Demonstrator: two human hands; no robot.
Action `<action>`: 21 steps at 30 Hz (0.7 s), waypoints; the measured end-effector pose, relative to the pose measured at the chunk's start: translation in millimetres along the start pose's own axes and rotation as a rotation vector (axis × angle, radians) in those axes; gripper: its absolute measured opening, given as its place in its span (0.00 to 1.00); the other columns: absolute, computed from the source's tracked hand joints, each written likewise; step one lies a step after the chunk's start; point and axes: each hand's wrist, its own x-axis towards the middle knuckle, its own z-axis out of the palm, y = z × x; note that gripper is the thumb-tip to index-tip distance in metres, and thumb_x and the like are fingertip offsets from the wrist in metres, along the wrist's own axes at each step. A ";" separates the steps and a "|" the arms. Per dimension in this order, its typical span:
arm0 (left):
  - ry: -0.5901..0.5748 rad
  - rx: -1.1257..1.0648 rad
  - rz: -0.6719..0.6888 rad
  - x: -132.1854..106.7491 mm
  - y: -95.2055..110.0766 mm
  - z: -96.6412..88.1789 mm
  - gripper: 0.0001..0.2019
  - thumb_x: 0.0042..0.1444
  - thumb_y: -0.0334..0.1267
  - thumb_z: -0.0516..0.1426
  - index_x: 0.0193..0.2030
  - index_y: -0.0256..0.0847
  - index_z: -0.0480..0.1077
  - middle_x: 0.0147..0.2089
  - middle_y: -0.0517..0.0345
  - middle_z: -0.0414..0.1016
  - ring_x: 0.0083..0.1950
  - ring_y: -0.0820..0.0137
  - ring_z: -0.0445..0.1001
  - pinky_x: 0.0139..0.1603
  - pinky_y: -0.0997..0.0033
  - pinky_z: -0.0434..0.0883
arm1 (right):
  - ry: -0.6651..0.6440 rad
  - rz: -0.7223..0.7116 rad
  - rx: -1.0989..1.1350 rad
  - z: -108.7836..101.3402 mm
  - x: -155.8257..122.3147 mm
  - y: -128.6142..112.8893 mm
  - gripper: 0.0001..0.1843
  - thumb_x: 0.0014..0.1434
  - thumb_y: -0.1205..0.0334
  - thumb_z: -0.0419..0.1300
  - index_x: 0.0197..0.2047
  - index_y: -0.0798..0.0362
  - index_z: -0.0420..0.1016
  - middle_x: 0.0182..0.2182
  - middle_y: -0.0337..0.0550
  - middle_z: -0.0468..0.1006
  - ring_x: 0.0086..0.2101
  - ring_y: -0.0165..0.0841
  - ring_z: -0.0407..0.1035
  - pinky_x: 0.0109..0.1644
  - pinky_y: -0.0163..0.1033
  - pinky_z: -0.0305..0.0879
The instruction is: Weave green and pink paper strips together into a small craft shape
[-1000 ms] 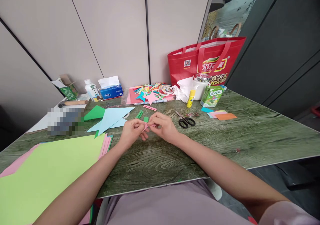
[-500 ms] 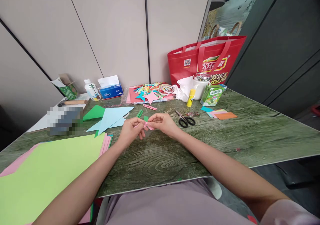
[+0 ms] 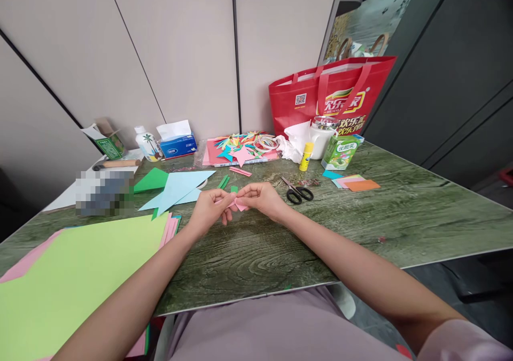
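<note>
A small piece of pink paper [image 3: 241, 206] is held between my two hands above the middle of the table. My left hand [image 3: 211, 209] pinches its left part, and the fingers of my right hand [image 3: 262, 199] close on its right part. Fingers cover much of the paper, so its full shape is hidden. Just behind the fingertips a small green paper piece [image 3: 234, 189] shows. Green strips [image 3: 223, 182] and pink strips [image 3: 240, 171] lie beyond my hands. Black-handled scissors [image 3: 296, 192] rest to the right of my right hand.
Large coloured sheets [image 3: 92, 275] lie at the left front, with light blue paper [image 3: 180, 187] behind them. At the back are a tissue pack [image 3: 178, 146], paper stars [image 3: 241, 156], a glue stick [image 3: 306, 156], a white mug [image 3: 320, 141], a green carton [image 3: 340, 153] and a red bag [image 3: 292, 104].
Both hands stay in almost the same place. The pink paper has shifted slightly between the fingertips, and a bit more of it shows below the right fingers.
</note>
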 end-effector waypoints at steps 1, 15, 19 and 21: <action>-0.002 -0.005 -0.006 -0.2 0.1 -0.1 0.16 0.46 0.48 0.59 0.21 0.36 0.67 0.16 0.59 0.70 0.14 0.76 0.65 0.12 0.78 0.62 | -0.001 0.004 0.000 0.2 -0.2 -0.1 0.14 0.37 0.59 0.68 0.28 0.57 0.74 0.19 0.36 0.74 0.20 0.25 0.67 0.26 0.31 0.64; -0.033 -0.024 -0.010 -0.7 -1.7 0.0 0.15 0.49 0.45 0.58 0.22 0.35 0.66 0.16 0.59 0.70 0.13 0.78 0.64 0.12 0.80 0.61 | 0.011 0.018 0.010 2.2 -0.7 0.7 0.13 0.37 0.62 0.68 0.27 0.57 0.73 0.19 0.36 0.75 0.22 0.26 0.68 0.28 0.32 0.64; -0.041 -0.054 -0.006 0.0 -2.3 -0.2 0.15 0.51 0.45 0.56 0.22 0.34 0.66 0.17 0.59 0.71 0.14 0.78 0.65 0.12 0.80 0.62 | 0.016 0.005 0.014 2.9 -0.8 0.2 0.12 0.37 0.62 0.68 0.27 0.57 0.73 0.19 0.36 0.74 0.21 0.25 0.67 0.28 0.32 0.63; -0.049 -0.060 -0.014 0.9 -2.6 -0.6 0.16 0.52 0.46 0.55 0.22 0.34 0.66 0.17 0.58 0.71 0.14 0.77 0.65 0.12 0.80 0.63 | 0.025 0.011 0.020 3.0 -0.7 -0.1 0.12 0.37 0.62 0.68 0.26 0.57 0.73 0.19 0.35 0.74 0.21 0.25 0.66 0.27 0.31 0.62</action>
